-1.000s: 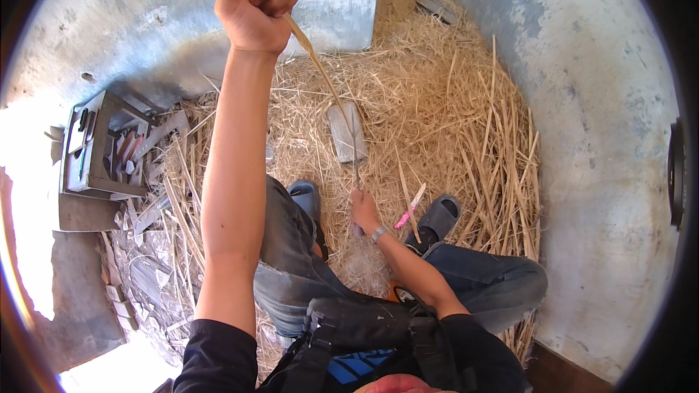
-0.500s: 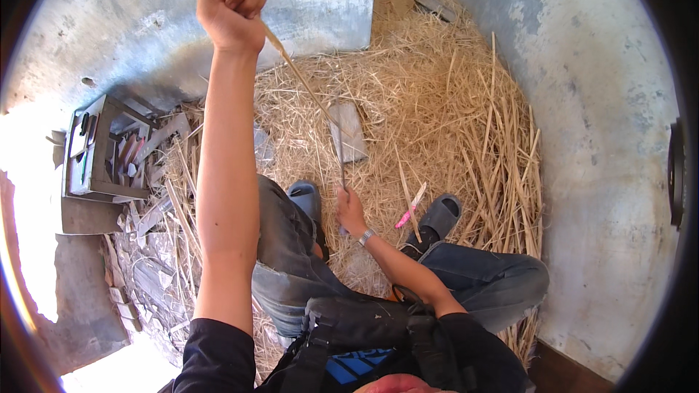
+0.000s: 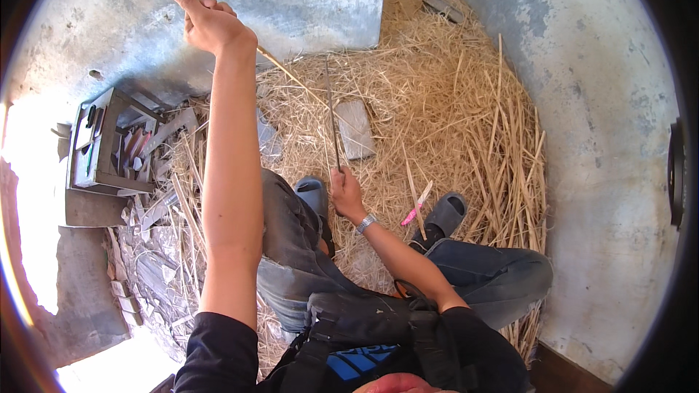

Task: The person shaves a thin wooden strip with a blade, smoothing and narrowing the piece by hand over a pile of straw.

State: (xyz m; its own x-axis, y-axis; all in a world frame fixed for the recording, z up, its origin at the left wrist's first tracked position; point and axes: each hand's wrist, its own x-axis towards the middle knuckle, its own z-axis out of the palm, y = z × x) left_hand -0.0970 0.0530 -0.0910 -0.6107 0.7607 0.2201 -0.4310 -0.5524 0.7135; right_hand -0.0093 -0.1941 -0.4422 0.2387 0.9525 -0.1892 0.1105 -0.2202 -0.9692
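Note:
My left hand, raised at the upper left, is closed around a long, thin bamboo strip. One end of the strip runs past the top edge; the other slopes down to the right, toward a long, narrow dark blade. Down between my legs, my right hand grips the lower end of that blade, which points upward. Strip and blade cross in the picture, but whether they touch I cannot tell. A flat grey block lies just right of the crossing.
Shavings cover the floor, with long strips piled along the right wall. A pink-handled knife lies beside my right sandal. On the left stands a small wooden stand holding tools. Plastered walls enclose the spot.
My left hand has swung left and a little down, with more of the strip showing beyond it. My right hand has risen slightly, and the blade now leans more to the left.

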